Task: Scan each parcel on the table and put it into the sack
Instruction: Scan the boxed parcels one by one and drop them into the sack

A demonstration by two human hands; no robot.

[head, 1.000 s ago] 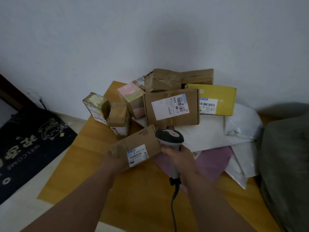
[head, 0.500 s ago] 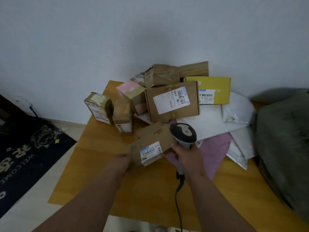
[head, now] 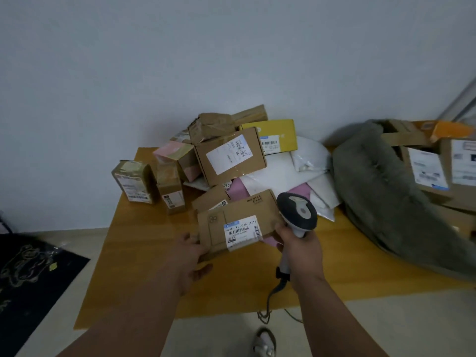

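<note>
Far left, off the table: a dark doormat (head: 31,276) is lying on the floor. On the table (head: 144,253) at its left edge, two small taped boxes (head: 132,181) are standing upright, side by side.

Left hand (head: 192,261) is gripping the flat brown parcel (head: 238,222) at its near-left corner, thumb below, fingers tucked behind the card where I cannot see them. Parcel is being held just above the table, near the front of the pile, label (head: 242,231) facing up toward the camera.

Behind it the pile of unscanned parcels (head: 229,155) is stacking up against the wall: brown box, yellow box, white and pink mailers.

Right hand (head: 300,253) is wrapping its fingers around the handle of the scanner (head: 296,213), also touching the parcel's right edge. Scanner head is sitting just beside the label, not plainly pointing at it.

Judgement: scan step in hand. To do it well, keep the label flat and unbent, tip the scanner head down onto the barcode, and keep left fingers off the print.

Right: the grey sack (head: 386,191) is lying open on the table, boxes showing inside its mouth. Drop should be a short carry to the right, passing clear of the scanner cable (head: 273,292).
</note>
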